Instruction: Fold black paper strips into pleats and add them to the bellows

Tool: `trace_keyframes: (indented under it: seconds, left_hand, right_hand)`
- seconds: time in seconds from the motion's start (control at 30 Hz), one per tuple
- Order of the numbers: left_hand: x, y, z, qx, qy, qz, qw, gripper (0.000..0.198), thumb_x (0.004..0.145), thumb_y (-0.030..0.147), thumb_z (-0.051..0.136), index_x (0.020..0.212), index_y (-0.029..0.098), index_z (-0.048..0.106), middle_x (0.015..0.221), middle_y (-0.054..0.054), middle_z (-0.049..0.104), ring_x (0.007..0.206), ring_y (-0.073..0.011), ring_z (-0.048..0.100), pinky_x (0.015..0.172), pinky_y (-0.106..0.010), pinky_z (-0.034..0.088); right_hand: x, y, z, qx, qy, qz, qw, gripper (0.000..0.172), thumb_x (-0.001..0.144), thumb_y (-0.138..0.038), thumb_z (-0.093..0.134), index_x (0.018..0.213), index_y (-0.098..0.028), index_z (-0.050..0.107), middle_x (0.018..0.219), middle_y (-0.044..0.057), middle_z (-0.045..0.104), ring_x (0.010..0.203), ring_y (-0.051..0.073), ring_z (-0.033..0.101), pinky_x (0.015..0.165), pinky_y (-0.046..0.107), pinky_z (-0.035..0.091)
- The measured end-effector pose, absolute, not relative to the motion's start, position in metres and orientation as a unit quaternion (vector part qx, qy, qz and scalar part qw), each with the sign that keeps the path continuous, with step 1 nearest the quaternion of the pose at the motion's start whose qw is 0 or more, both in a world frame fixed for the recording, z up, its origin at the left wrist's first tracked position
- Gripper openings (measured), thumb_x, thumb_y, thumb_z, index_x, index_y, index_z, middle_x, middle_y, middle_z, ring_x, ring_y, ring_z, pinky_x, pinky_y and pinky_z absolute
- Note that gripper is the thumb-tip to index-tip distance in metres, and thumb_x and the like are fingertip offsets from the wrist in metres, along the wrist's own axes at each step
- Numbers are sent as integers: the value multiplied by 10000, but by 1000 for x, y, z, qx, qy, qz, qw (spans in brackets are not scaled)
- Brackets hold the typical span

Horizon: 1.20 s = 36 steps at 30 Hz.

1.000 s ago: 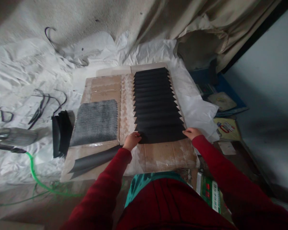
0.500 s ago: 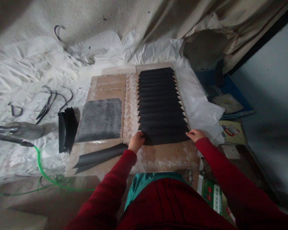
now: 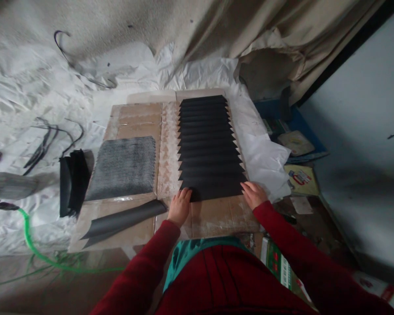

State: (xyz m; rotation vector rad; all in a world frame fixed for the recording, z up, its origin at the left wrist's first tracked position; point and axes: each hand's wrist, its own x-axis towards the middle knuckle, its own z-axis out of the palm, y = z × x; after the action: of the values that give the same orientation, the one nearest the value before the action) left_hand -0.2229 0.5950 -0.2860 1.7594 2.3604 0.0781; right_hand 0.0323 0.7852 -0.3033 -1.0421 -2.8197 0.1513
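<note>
**Hands flat on the black sheets**

We see a column of black sheets (image 3: pixel 208 148) laid overlapping on the cardboard (image 3: pixel 134 116), each one stepped over the next so that pointed corners show down both sides. The column sits right of the cardboard's middle and runs from 12 o'clock down toward us. Our left hand (image 3: pixel 180 206) lies flat, fingers spread, its tips on the nearest sheet's left corner — gripping nothing. Our right hand (image 3: pixel 253 194) rests the same way at the right corner, open and pressing down. At 9 o'clock of the column lies a grey stack (image 3: pixel 123 167); at 7 o'clock, a loose dark sheet (image 3: pixel 121 221).
</note>
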Motion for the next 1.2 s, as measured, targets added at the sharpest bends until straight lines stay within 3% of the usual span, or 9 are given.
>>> trace_keyframes:
  seconds: [0.3, 0.47, 0.77, 0.9, 0.97, 1.03, 1.1, 1.2]
  left_hand:
    - [-200, 588, -278, 554, 828, 2, 87, 484, 816, 140, 350, 1299, 167, 354, 1359, -83, 355, 1144, -239, 378, 878, -408, 360]
    - [-200, 578, -277, 540, 834, 34, 105, 430, 833, 168, 353, 1260, 171, 405, 1350, -79, 379, 1178, -238, 351, 882, -417, 357]
    - [-234, 511, -266, 546, 817, 119, 140, 349, 848, 203, 388, 1188, 220, 466, 1273, -44, 467, 1140, -205, 401, 895, -377, 379]
    - [-279, 452, -254, 525, 830, 129, 134, 355, 834, 211, 420, 1185, 224, 471, 1270, -48, 464, 1133, -199, 412, 922, -367, 370]
    - [-306, 425, -251, 493, 854, 117, 118, 372, 827, 223, 434, 1197, 208, 461, 1271, -61, 460, 1133, -210, 414, 924, -372, 369]
    - [-331, 408, -251, 460, 877, 97, 103, 399, 821, 247, 448, 1215, 185, 442, 1279, -76, 451, 1141, -227, 407, 926, -383, 364]
    - [-350, 401, -252, 450, 884, 82, 98, 442, 809, 261, 471, 1238, 172, 413, 1296, -85, 432, 1155, -237, 395, 930, -387, 355]
    - [-367, 404, -255, 482, 867, 68, 109, 490, 772, 243, 527, 1242, 185, 400, 1251, -77, 473, 1118, -231, 425, 926, -377, 347]
  right_hand:
    - [25, 779, -291, -359, -933, 2, -3, 382, 817, -204, 387, 1181, -145, 488, 1108, 116, 539, 914, 229, 472, 727, 349, 353]
    - [23, 781, -288, -349, -937, -7, -7, 376, 804, -209, 394, 1159, -150, 506, 1083, 108, 550, 892, 232, 478, 714, 363, 347]
    - [15, 772, -286, -393, -919, 0, 40, 352, 794, -246, 408, 1110, -166, 541, 1049, 113, 571, 894, 246, 510, 733, 381, 393]
    - [14, 779, -239, -424, -898, 6, 121, 393, 798, -334, 411, 1124, -154, 538, 1026, 174, 562, 906, 288, 519, 722, 412, 428]
    - [5, 779, -209, -441, -873, -7, 207, 422, 800, -368, 418, 1181, -205, 496, 1026, 149, 555, 975, 302, 495, 803, 444, 414]
    - [-17, 768, -187, -426, -874, 19, 233, 423, 826, -369, 391, 1216, -221, 462, 1034, 128, 546, 1054, 286, 452, 903, 436, 365]
    - [-51, 744, -183, -385, -891, 58, 235, 384, 831, -351, 391, 1167, -203, 504, 1051, 126, 540, 1044, 268, 460, 922, 411, 362]
    - [-116, 690, -211, -262, -938, 137, 182, 309, 811, -303, 413, 1026, -166, 586, 986, 120, 581, 924, 247, 524, 831, 396, 432]
